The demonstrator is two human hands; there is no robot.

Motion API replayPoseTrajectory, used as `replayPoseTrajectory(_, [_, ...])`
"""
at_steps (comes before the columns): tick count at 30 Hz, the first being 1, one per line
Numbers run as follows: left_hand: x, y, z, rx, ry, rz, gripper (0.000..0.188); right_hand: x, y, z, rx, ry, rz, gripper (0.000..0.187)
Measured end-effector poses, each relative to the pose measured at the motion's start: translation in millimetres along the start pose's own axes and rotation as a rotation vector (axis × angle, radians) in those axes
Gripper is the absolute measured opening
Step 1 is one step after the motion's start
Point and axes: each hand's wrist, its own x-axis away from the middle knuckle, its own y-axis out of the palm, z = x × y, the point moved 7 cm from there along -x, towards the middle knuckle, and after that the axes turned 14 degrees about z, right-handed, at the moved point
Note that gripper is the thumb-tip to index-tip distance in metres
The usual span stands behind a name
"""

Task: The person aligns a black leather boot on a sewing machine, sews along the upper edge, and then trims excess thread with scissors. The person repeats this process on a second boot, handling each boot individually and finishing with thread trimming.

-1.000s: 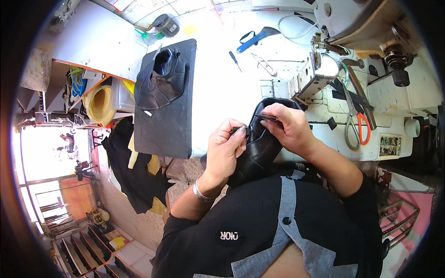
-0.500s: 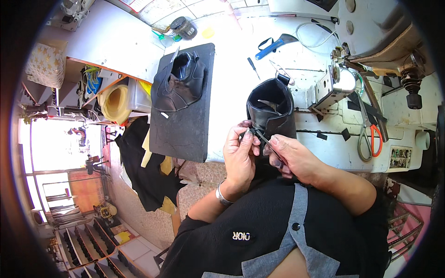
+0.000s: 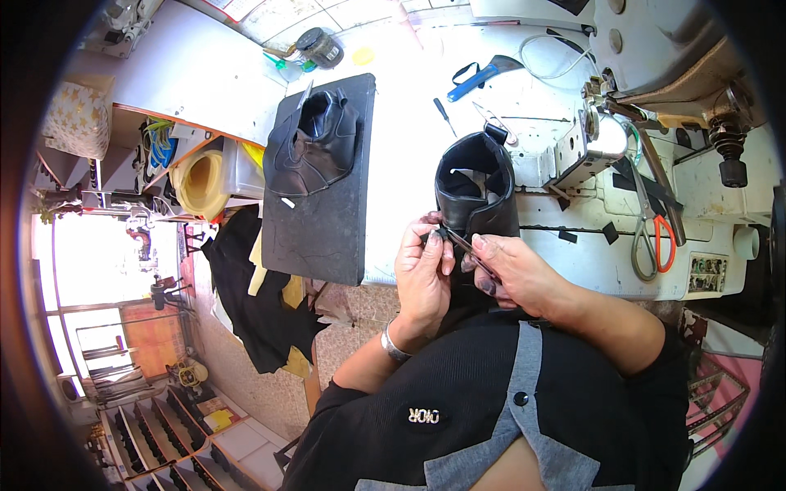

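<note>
A black leather ankle-shoe upper (image 3: 489, 218) stands in front of me at the worktable's near edge, its opening facing up. My left hand (image 3: 422, 277) is closed at its near left side, pinching a small black piece (image 3: 439, 234) between thumb and fingers. In my right hand (image 3: 521, 272), also closed, is a thin pointed metal tool (image 3: 460, 242). Its tip meets the black piece at my left fingertips. The fingers hide most of the tool, so its exact kind does not show.
Left of the hands, another black shoe upper (image 3: 311, 151) sits on a dark board (image 3: 327, 233). A sewing machine arm (image 3: 585, 151) juts in at right, near orange-and-grey-handled scissors (image 3: 655, 245). A blue-handled knife (image 3: 475, 83), a small screwdriver (image 3: 445, 116) and a dark jar (image 3: 321, 47) lie farther back.
The shoe upper has tipped slightly, and its opening and tab have shifted up and left. Both hands remain in nearly the same place, with the tool's tip still at the left fingertips.
</note>
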Motion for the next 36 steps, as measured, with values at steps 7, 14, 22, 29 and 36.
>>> replayPoseTrajectory(7, [1.0, 4.7, 0.4, -0.014, 0.002, -0.109, 0.008, -2.3, 0.3, 1.9, -0.006, -0.026, 0.023, 0.038])
replayPoseTrajectory(14, [5.4, 6.0, -1.0, -0.103, 0.093, -0.136, 0.006, -2.9, -1.6, 5.0, 0.030, -0.035, 0.050, 0.036])
replayPoseTrajectory(22, [4.6, 6.8, -4.2, 0.014, 0.021, -0.110, 0.006, -3.7, 0.0, 4.8, 0.016, -0.080, 0.064, 0.033])
replayPoseTrajectory(29, [4.1, 3.1, -4.7, -0.070, 0.131, -0.133, 0.006, -2.9, 3.8, 9.6, -0.151, -0.025, 0.075, 0.032])
replayPoseTrajectory(36, [1.8, -0.8, -10.9, 0.023, 0.019, -0.109, 0.004, -6.4, 2.4, 12.5, -0.113, -0.017, 0.082, 0.032])
